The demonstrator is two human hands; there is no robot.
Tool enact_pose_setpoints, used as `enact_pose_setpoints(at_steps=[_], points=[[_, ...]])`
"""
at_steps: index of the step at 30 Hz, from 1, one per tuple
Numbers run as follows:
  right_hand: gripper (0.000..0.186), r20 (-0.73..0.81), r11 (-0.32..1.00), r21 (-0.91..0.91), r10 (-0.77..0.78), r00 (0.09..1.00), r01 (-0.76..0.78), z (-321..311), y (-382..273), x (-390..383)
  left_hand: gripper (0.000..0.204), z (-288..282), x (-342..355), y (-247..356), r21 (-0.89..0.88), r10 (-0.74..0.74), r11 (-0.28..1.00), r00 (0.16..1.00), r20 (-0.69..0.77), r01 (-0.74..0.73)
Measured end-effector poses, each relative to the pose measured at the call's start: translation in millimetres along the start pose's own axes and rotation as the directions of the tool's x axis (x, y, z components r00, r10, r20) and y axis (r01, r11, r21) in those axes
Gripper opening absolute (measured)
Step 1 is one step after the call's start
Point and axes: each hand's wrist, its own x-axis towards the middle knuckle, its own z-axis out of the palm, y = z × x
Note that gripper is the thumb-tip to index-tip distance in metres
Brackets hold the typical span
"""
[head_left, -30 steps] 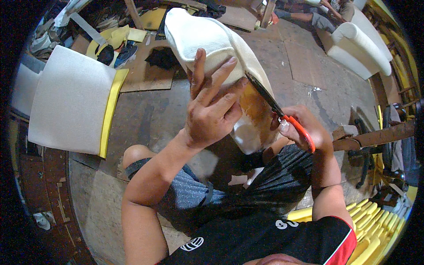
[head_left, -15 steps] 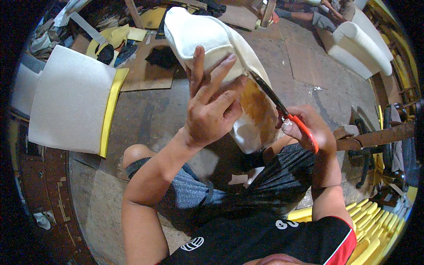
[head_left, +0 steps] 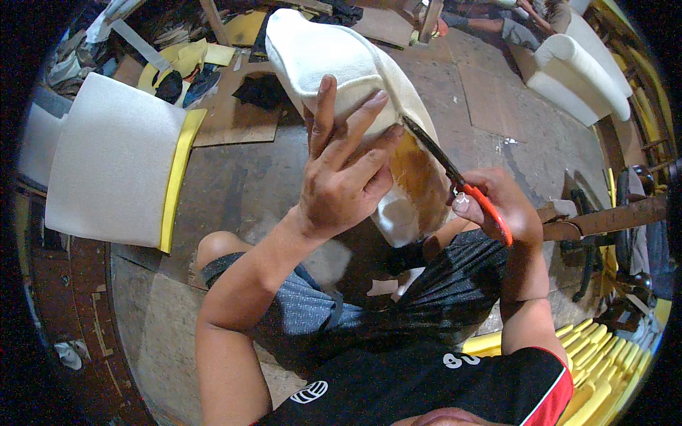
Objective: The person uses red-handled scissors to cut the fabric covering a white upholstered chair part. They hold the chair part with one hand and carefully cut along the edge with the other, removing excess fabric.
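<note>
A cream fabric-covered upholstered piece (head_left: 327, 60) stands tilted in front of my knees, its brown unclad part showing below the fabric edge. My left hand (head_left: 348, 167) lies against its near side, fingers spread and stretched over the fabric. Scissors (head_left: 435, 152) with dark blades and red handles are in my right hand (head_left: 508, 202), closed round the handles. The blade tips touch the fabric edge just right of my left fingertips. Whether the blades are apart cannot be made out.
A pale cushioned panel (head_left: 117, 160) with yellow foam along its edge stands at left. Another cream upholstered piece (head_left: 579, 78) is at far right, near a seated person (head_left: 543, 21). Yellow foam strips (head_left: 590, 362) lie at lower right; a wooden bar (head_left: 611, 217) juts in at right.
The upholstered piece and my left hand have shifted very slightly to the right. The scissors stay at the fabric edge, almost unmoved.
</note>
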Motion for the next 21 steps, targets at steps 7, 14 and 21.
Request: enact_pose_setpoints(at_steps=[7,14,21], points=[[0.041,0.014,0.981,-0.195,0.022,1.000,-0.019,-4,2,0,0.031,0,0,0,0.000,0.014,1.000,1.000,0.001,-0.014],[0.041,0.003,0.958,-0.287,-0.026,1.000,0.026,-6,3,0,0.038,-1,1,3,0.017,0.021,1.000,0.999,0.032,-0.022],[0.054,-0.055,0.968,-0.250,-0.015,0.998,0.001,4,1,4,0.029,1,-1,7,-0.018,0.011,1.000,0.996,0.094,-0.009]])
